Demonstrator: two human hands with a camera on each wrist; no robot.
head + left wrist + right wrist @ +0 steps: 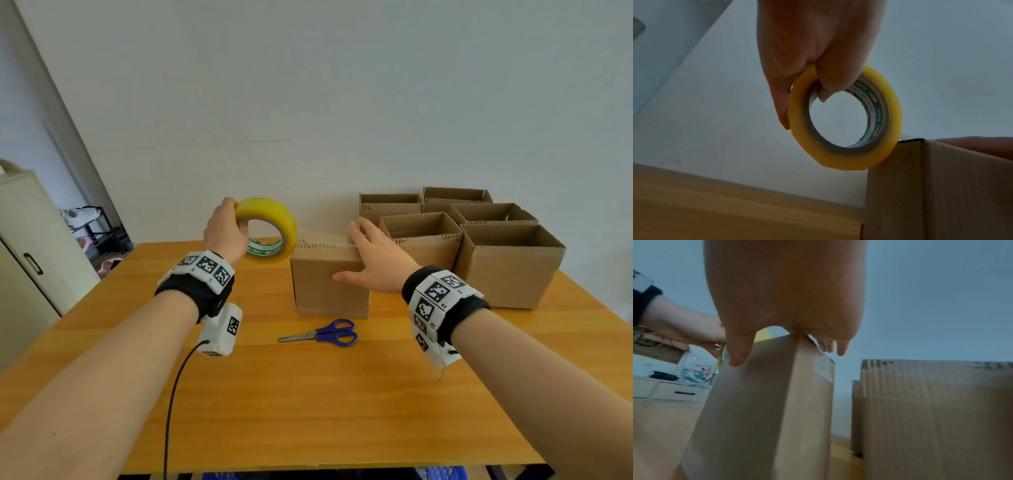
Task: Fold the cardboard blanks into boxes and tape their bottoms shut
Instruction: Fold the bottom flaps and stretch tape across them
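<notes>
**Tape roll at the box's left edge**

A closed box (329,281) stands on the table (308,394), flaps up. The left hand (224,233) grips the tape (270,229) upright, thumb hooked through the core and fingers curled over the outer rim (the left wrist view shows this plainly). The roll's lower edge touches the box's upper left corner, and a clear strip runs from it along the top seam.

The right hand (373,263) lies flat on the box top at its right end, fingers straight and spread, thumb down over the near face.

Scissors (325,334), blue-handled and closed, lie on the table just in front of the box. To the right, five open boxes (507,267) stand grouped together, the nearest close beside the right hand. A cabinet (30,246) stands off the table's left.
</notes>
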